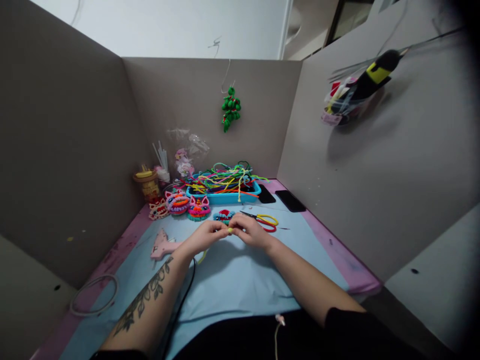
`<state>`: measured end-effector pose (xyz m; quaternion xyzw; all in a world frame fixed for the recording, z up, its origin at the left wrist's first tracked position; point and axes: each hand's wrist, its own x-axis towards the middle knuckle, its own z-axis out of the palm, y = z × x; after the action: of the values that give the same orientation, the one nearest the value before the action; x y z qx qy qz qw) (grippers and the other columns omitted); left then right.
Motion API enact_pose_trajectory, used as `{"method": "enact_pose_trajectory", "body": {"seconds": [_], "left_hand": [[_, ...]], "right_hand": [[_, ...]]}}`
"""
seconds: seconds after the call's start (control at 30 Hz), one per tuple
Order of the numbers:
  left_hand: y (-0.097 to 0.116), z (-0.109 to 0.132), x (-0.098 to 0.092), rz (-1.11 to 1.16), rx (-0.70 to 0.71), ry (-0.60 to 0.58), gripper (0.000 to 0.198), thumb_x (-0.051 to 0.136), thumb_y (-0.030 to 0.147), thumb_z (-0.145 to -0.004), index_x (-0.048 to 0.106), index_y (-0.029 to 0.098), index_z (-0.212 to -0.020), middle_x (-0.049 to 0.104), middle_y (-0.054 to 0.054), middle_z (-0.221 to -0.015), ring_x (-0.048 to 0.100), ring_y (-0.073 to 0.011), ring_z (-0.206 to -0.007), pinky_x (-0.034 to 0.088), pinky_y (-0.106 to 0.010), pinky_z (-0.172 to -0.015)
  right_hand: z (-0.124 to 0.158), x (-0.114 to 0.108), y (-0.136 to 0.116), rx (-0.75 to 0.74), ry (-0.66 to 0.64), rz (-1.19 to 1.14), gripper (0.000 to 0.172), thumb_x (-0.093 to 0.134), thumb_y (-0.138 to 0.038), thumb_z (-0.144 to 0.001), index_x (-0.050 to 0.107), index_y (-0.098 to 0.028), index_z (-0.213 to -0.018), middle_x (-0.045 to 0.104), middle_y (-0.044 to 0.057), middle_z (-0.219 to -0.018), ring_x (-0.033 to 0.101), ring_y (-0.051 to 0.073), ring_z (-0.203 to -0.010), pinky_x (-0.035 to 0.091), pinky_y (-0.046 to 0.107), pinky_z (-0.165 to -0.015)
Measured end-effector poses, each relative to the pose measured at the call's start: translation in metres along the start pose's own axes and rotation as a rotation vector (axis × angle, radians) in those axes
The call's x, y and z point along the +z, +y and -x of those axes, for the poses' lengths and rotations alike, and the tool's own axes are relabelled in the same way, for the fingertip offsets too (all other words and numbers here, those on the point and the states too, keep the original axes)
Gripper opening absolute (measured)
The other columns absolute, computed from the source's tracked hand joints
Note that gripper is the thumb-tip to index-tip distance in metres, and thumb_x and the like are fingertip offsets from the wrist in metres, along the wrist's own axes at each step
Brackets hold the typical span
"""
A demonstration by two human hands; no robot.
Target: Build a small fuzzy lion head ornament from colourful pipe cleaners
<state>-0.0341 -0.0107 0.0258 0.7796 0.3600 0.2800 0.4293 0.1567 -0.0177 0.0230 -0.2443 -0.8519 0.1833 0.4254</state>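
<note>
Over the middle of the table, my left hand (208, 234) and my right hand (248, 230) meet with fingertips pinched. Between them is a small yellow-green piece of pipe cleaner (230, 230), gripped from both sides. A strand of the same colour (203, 257) shows below my left wrist; whether it joins the piece is hidden. Just beyond my fingers lies a blue and red pipe-cleaner figure (224, 215), partly covered by my right hand. Scissors (268, 220) with yellow and red handles lie beside my right hand. A pink glue gun (163, 246) rests left of my left wrist.
A blue tray (225, 198) heaped with coloured pipe cleaners stands at the back. Several finished animal-face figures (199, 208) sit left of it, two dark phones (290, 201) to its right. A black cord (186, 295) runs under my left arm. Grey partitions (180, 100) enclose the table.
</note>
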Motion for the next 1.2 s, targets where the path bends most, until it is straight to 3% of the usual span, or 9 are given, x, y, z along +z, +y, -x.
{"method": "enact_pose_trajectory", "body": {"seconds": [0.23,0.43,0.6,0.93,1.2], "left_hand": [[0.005,0.001,0.000,-0.159,0.023,0.095,0.020,0.055,0.031,-0.079,0.062,0.014,-0.072,0.058,0.001,-0.067,0.048,-0.0114,-0.062,0.034,-0.022,-0.058],[0.004,0.001,0.002,-0.611,0.279,0.280,0.012,0.054,0.023,-0.082,0.062,0.017,-0.074,0.064,-0.002,-0.075,0.052,-0.0153,-0.073,0.035,-0.027,-0.068],[0.006,0.002,0.005,-0.838,0.346,0.341,0.014,0.051,0.022,-0.086,0.062,0.018,-0.078,0.066,-0.004,-0.081,0.052,-0.0173,-0.079,0.033,-0.031,-0.072],[0.002,0.000,0.005,-0.865,0.360,0.377,0.013,0.052,0.023,-0.085,0.061,0.018,-0.078,0.066,-0.004,-0.081,0.052,-0.0181,-0.081,0.032,-0.032,-0.073],[-0.005,-0.002,0.005,-0.799,0.361,0.395,0.011,0.054,0.022,-0.084,0.064,0.018,-0.079,0.066,-0.003,-0.078,0.054,-0.0171,-0.078,0.035,-0.030,-0.071]], "right_hand": [[0.001,0.001,0.003,0.065,0.001,-0.032,0.012,0.050,-0.026,-0.084,0.058,-0.020,-0.078,0.056,0.003,-0.075,0.052,0.015,-0.070,0.042,0.028,-0.066],[0.002,0.005,0.012,0.189,0.013,-0.169,0.013,0.053,-0.028,-0.081,0.058,-0.017,-0.076,0.055,0.002,-0.074,0.049,0.012,-0.066,0.039,0.024,-0.061],[0.001,0.008,0.012,0.303,0.009,-0.352,0.017,0.055,-0.032,-0.079,0.055,-0.016,-0.075,0.047,-0.003,-0.063,0.040,0.008,-0.054,0.033,0.021,-0.052],[0.003,0.018,0.018,0.510,0.007,-0.685,0.026,0.062,-0.040,-0.073,0.054,-0.016,-0.074,0.040,-0.008,-0.050,0.034,0.004,-0.039,0.025,0.019,-0.040],[0.003,0.023,0.025,0.573,0.090,-0.685,0.026,0.068,-0.038,-0.068,0.058,-0.014,-0.067,0.040,-0.008,-0.043,0.031,0.004,-0.036,0.021,0.018,-0.037]]}}
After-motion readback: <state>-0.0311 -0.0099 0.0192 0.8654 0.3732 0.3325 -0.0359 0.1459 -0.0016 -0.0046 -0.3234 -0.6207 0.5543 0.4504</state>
